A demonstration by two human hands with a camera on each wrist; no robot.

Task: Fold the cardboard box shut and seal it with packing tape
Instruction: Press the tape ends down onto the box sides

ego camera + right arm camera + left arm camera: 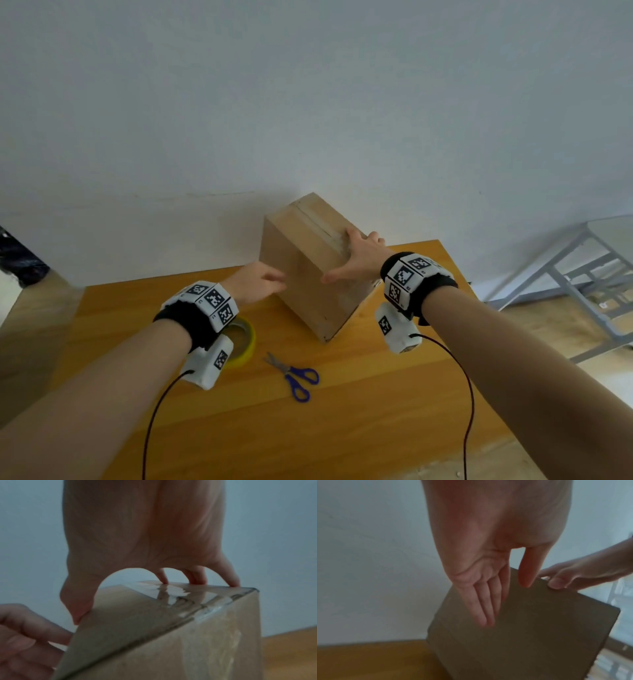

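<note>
Cardboard box [301,246] tipped up on table [342,428], prob. for turning: right hand [359,262] clasps its top edge; left hand [255,282], fingers straight & together, steadies side.

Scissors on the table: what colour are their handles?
Blue; the scissors show best in the head view.

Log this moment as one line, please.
cardboard box on table | right hand grips taped top | left hand touches side, fingers straight | scissors, tape roll untouched

Head view above, wrists close, sharing box [305,308]
</note>
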